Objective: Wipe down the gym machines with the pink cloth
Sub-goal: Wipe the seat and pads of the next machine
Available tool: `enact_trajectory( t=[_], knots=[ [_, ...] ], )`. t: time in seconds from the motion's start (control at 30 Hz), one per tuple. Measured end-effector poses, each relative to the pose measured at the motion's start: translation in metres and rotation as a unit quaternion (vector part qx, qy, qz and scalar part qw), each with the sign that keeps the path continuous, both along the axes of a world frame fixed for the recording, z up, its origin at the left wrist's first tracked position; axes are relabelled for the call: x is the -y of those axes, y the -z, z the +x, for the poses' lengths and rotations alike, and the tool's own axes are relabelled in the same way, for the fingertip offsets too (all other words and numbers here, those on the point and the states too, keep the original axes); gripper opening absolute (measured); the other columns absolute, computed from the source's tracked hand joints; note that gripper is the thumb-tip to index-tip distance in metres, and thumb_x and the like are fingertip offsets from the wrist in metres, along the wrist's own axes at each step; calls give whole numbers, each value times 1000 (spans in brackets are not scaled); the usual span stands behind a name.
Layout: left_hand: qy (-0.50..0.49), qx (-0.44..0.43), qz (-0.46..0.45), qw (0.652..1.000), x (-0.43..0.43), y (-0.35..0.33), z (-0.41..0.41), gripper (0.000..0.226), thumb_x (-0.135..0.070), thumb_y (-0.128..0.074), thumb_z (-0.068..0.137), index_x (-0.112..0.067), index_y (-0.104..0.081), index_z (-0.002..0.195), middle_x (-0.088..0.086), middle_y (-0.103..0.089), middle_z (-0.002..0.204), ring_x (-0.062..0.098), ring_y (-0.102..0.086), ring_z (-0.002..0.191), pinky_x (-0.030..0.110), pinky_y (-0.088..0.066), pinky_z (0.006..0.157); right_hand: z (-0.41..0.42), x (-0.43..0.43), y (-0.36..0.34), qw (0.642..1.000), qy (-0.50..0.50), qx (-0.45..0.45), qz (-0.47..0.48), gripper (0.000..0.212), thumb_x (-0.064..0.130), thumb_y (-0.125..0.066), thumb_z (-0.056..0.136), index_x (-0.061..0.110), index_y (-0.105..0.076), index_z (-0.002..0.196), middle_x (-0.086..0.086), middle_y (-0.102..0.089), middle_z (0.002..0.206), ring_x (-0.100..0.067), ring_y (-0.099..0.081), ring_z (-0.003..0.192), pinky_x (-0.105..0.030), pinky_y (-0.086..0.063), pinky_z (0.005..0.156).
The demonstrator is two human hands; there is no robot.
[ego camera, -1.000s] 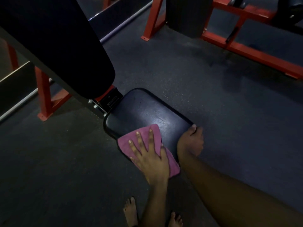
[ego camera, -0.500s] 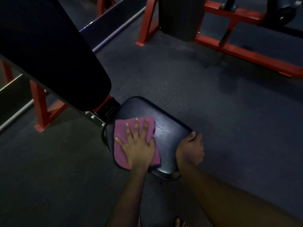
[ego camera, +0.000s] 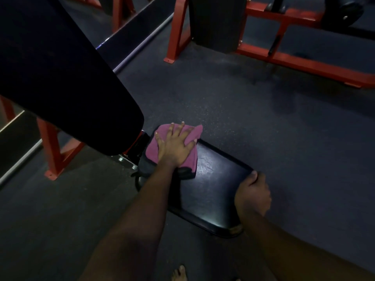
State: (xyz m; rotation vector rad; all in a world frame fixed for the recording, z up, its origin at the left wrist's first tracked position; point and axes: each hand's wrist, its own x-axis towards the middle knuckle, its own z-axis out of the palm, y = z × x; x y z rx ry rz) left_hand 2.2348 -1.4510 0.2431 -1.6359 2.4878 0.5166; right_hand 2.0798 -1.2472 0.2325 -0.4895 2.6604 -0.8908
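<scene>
Right now the pink cloth (ego camera: pixel 191 162) is pressed flat under the left hand (ego camera: pixel 174 148), whose fingers are spread wide on it. It lies at the far end of the seat pad (ego camera: pixel 213 191), just beside the big back pad (ego camera: pixel 60 78). The seat's edge is gripped by the right hand (ego camera: pixel 252 194), with fingers curled over it. Bare seat is seen between the two hands. The cloth looks soft, thin and light, so it can be bunched up easily. It is best held down by a flat palm in its middle. The seat looks smooth and shiny, so it may be slippery.
</scene>
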Motion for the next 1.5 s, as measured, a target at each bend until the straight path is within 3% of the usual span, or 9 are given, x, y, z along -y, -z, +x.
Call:
enact_trajectory(
  t=[0.17, 0.27, 0.37, 0.57, 0.73, 0.9, 1.17, 1.37, 1.5],
  knots=[
    [-77, 1, -26, 997, -35, 3, 6, 66, -71, -12, 96, -49, -4, 158, -8, 4, 170, 28, 4, 157, 75, 1, 115, 2, 1, -2, 1000, 3, -3, -2, 38, 40, -30, 109, 11, -54, 111, -23, -65, 109, -46, -62, 90, -44, -42, 72],
    [-37, 2, -38, 999, -83, 1, 9, 66, -69, -8, 95, -52, 6, 156, -10, 12, 169, 29, 10, 156, 74, 7, 114, 3, 1, -5, 1000, 2, -3, 10, 39, 42, -28, 108, 12, -53, 110, -22, -65, 110, -45, -62, 91, -44, -43, 72],
    [26, -5, -40, 999, -92, 0, 6, 63, -67, -16, 97, -52, 2, 156, -13, 7, 169, 26, 10, 156, 74, 7, 115, 3, 0, -7, 1000, -5, -2, 24, 39, 42, -26, 109, 13, -52, 111, -21, -64, 112, -44, -61, 92, -42, -40, 72],
    [125, -20, -20, 992, -15, -2, 1, 58, -62, -32, 99, -47, -26, 154, -13, -20, 166, 17, -6, 155, 73, 0, 116, 4, 1, -8, 1000, 3, -2, 19, 38, 40, -29, 109, 12, -54, 112, -22, -65, 109, -45, -61, 93, -46, -44, 77],
    [-41, -33, -7, 999, 19, 1, 5, 56, -58, -31, 99, -41, -30, 152, -5, -30, 162, 22, -24, 149, 70, -17, 115, 2, 1, -7, 1000, 5, 9, 13, 39, 40, -29, 109, 12, -56, 111, -21, -65, 108, -43, -61, 94, -41, -39, 76],
    [-129, -19, -45, 990, -37, 7, 39, 63, -60, -29, 99, -50, -5, 157, -4, -7, 170, 28, -12, 155, 75, -12, 114, 3, 1, -10, 1000, 2, 5, 16, 39, 40, -29, 109, 12, -55, 110, -22, -66, 107, -43, -62, 93, -43, -41, 75],
    [-189, 4, -45, 981, -116, 3, 46, 63, -60, -23, 101, -51, 5, 157, -7, 5, 170, 28, 8, 156, 78, 0, 113, 7, 0, -10, 999, -15, -11, 31, 42, 44, -24, 108, 13, -52, 116, -24, -65, 112, -46, -62, 94, -49, -48, 80],
    [-131, 11, -14, 991, -50, -1, 7, 59, -54, -25, 103, -48, -7, 158, -7, 3, 170, 30, 6, 156, 81, -4, 109, 2, -2, -4, 1000, -2, 8, 7, 40, 45, -27, 108, 14, -53, 109, -20, -65, 105, -41, -62, 90, -43, -45, 75],
    [-10, 6, -35, 999, -64, -6, -22, 56, -55, -20, 102, -48, -10, 157, -8, 2, 170, 29, 6, 156, 78, 0, 113, -1, -3, -1, 999, -2, 28, -33, 41, 45, -28, 108, 15, -55, 109, -17, -65, 104, -37, -61, 90, -42, -45, 76]
  ],
)
